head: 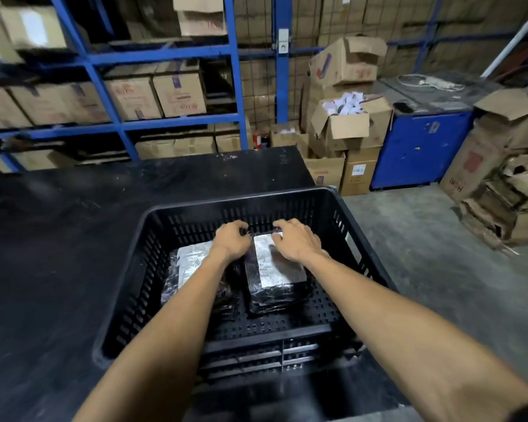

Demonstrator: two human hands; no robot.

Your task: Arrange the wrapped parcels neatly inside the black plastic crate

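Note:
A black slotted plastic crate (360,236) stands on the right part of a black table (58,239). Two parcels wrapped in black plastic with white labels lie side by side on its floor. The right parcel (278,281) is held at its far end by both hands. My left hand (230,239) grips its far left corner with curled fingers. My right hand (296,242) presses on its far top edge and label. The left parcel (186,269) is partly hidden under my left forearm.
Blue metal shelving (238,86) with cardboard boxes runs behind the table. To the right on the concrete floor are stacked open cartons (348,129), a blue cabinet (421,147) and a heap of flattened cardboard (506,178).

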